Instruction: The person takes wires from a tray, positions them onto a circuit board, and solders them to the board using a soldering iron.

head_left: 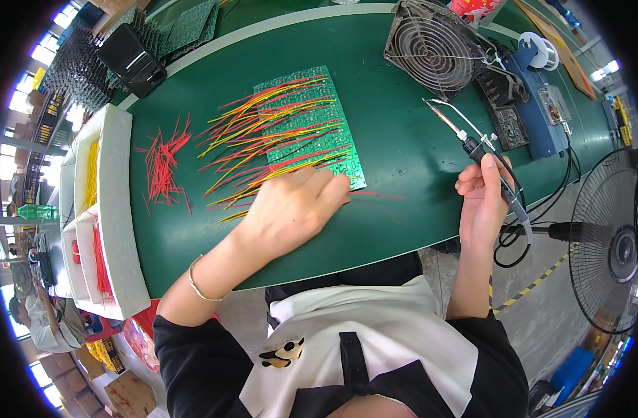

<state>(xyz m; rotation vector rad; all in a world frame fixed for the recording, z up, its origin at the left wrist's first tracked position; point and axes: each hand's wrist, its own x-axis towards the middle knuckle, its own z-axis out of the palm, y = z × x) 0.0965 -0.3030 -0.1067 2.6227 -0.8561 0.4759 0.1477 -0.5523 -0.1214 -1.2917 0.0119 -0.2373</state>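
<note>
Two hands: left hand [294, 205] flat on the green circuit board [312, 122]; right hand [482, 198] grips a slim soldering iron [472, 143].

Green workbench [374, 63]; grey concrete floor [542, 313], standing fan [615, 251]; bright windows [43, 52]

Bright even light, faint shadows; strong fisheye bending, black corners; windows blown out far left.

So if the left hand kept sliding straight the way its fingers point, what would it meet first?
The left hand lies on the green circuit board, fingers pointing up and right. Going on, it would probably first sweep over the red and yellow wires soldered across that board; their height is unclear.
</note>
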